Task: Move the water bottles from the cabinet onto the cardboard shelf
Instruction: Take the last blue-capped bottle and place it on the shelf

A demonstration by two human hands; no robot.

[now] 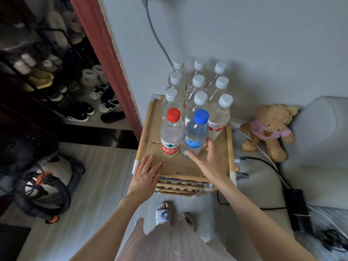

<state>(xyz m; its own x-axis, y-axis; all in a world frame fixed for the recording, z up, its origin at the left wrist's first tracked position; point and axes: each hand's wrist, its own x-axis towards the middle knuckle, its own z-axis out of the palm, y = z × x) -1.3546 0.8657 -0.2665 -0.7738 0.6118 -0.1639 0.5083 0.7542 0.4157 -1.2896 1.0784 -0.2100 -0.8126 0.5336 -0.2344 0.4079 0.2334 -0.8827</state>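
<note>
**Seating the blue-capped bottle on the cardboard shelf**

Right hand (pixel 209 159), fingers spread, touching blue-capped clear plastic water bottle (pixel 194 135) near front edge of bamboo-framed cardboard shelf (pixel 228 140), beside red-capped bottle (pixel 171 133). Left hand (pixel 146 173) flat on front-left corner. Best steadied upright before letting go.

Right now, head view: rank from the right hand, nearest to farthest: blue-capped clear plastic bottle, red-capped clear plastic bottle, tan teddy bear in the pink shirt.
1. Blue-capped clear plastic bottle: front row of the cardboard shelf top, right hand touching it.
2. Red-capped clear plastic bottle: next to the blue-capped one, on its left.
3. Tan teddy bear in the pink shirt: off the shelf, far right by the couch.
</note>
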